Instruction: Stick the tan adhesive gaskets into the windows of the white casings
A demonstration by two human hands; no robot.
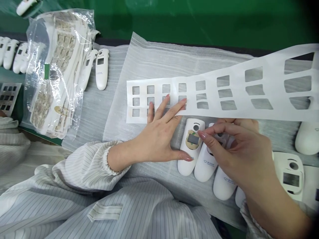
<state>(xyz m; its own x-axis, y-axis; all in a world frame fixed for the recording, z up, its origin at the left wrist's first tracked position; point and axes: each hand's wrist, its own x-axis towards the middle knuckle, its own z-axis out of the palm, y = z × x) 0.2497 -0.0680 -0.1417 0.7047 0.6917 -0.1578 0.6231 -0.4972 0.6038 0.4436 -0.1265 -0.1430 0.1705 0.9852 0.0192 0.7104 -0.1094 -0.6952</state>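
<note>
My left hand [161, 132] lies flat with fingers spread on the left end of a long white backing strip [224, 91] full of empty square cut-outs. Its thumb rests against a white plastic device shell [190, 147] that carries a tan label with a dark window. My right hand [239, 152] hovers over the row of white shells [206, 162]. Its fingers are pinched together at the edge of that label, and I cannot make out what they hold.
A clear plastic bag of tan label sheets [58, 69] lies at the left. Two white shells [102, 68] rest beside it, more shells [11, 53] at the far left. White foam sheeting [149, 56] covers the green bench. More shells [290, 174] lie at the right.
</note>
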